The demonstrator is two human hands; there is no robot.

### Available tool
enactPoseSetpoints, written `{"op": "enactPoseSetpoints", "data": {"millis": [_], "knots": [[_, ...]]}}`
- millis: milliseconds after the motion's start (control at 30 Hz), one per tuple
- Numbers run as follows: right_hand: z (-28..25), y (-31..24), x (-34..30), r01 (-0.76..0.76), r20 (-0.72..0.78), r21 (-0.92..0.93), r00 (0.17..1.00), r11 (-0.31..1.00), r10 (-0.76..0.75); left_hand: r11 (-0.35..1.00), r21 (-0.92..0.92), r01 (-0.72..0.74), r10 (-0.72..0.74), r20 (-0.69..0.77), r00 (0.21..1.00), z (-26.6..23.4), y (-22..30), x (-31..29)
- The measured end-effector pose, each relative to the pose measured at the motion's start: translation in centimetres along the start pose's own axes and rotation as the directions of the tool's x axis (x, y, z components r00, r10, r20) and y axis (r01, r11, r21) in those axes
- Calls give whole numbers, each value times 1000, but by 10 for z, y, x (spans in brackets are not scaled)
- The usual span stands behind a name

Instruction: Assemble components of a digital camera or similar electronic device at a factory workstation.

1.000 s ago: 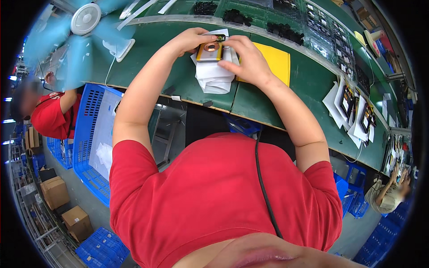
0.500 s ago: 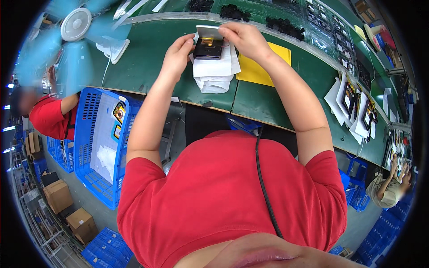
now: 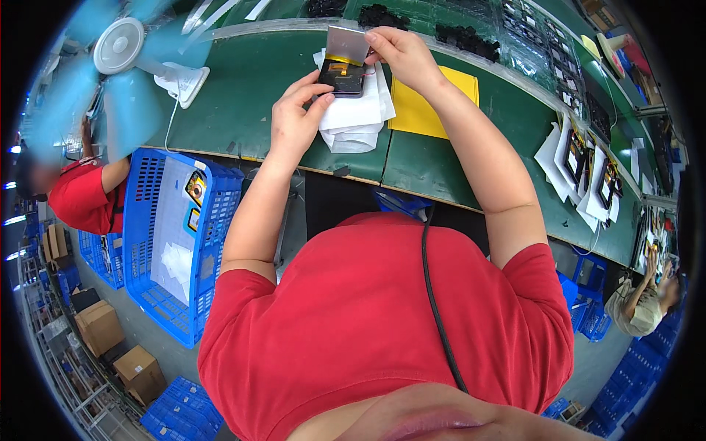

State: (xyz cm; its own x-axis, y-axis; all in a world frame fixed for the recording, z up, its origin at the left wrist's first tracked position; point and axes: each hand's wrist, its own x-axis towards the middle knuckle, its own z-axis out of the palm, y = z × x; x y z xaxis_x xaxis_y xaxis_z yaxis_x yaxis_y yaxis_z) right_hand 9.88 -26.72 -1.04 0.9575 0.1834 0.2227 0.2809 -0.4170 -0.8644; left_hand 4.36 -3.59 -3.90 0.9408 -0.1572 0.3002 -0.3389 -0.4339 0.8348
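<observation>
Silver panel (image 3: 348, 44) I judge light, fragile, best edge-held: right grip (image 3: 408, 60) pinches it above black case (image 3: 344, 84); left grip (image 3: 296, 117), unclenched, touches case.

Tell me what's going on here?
A person in a red shirt is at a green table. Their right hand holds a silvery panel up at the far end of a dark flat device. Their left hand is at the device's left side. White paper lies underneath.
</observation>
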Motion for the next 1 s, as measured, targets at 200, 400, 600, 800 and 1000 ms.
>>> {"op": "enactPoseSetpoints", "data": {"millis": [200,400,600,800,1000], "knots": [[-3,-7,-9,20,-16,36,1000,999,-19,894,281,-349,369,-23,929,-1,18,-2],[-23,-23,-47,213,-109,118,974,970,-200,809,353,-470,526,-75,847,11,54,-16],[-74,-28,-107,425,-105,-168,890,890,-445,769,208,-604,625,-50,779,51,80,-23],[-91,7,-157,140,-128,-79,980,987,-150,794,121,-595,601,-17,799,104,78,-26],[-83,35,-164,-261,-84,477,937,839,340,818,130,-560,554,79,829,139,78,-28]]}}
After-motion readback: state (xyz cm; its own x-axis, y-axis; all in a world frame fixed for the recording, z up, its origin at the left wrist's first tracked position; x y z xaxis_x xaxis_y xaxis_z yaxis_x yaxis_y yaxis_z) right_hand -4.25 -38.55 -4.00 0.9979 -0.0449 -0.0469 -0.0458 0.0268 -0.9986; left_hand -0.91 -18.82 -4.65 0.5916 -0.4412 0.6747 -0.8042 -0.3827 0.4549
